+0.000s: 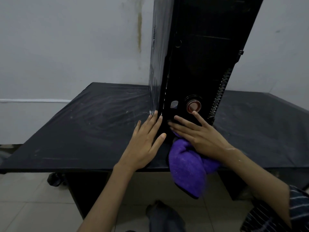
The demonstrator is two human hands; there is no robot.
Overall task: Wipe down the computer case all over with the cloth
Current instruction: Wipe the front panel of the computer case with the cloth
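Black computer case [197, 64] upright on the table [83, 131], filling the centre and upper right of the frame and cut off by the top edge. Front panel glossy and dark, turned toward the camera, with faint horizontal seams higher up. Low on it, a round power button [194, 106] with a reddish centre inside a dark ring; just left of that, a small sticker [174, 104]. Down the right edge of the front, a row of slanted vents [219, 96]. Left side panel [157, 64] shiny, marked with pale smears and streaks.

Left hand [145, 143] released and flat, fingers straight and close together, laid against the lower left corner of the case, thumb toward the front edge. Right hand [200, 138] likewise released, fingers spread straight on the lower front panel, one fingertip [194, 113] just below the power button; thumb hidden. Under its palm, the purple cloth [187, 168], bunched against the foot of the case and hanging over the table's near edge at lower centre.

Table black, dusted with whitish streaks. Behind, a grey wall [66, 47] with a brownish vertical stain at upper centre. Pale tiled floor [25, 206] along the bottom, a striped sleeve [299, 203] at lower right.
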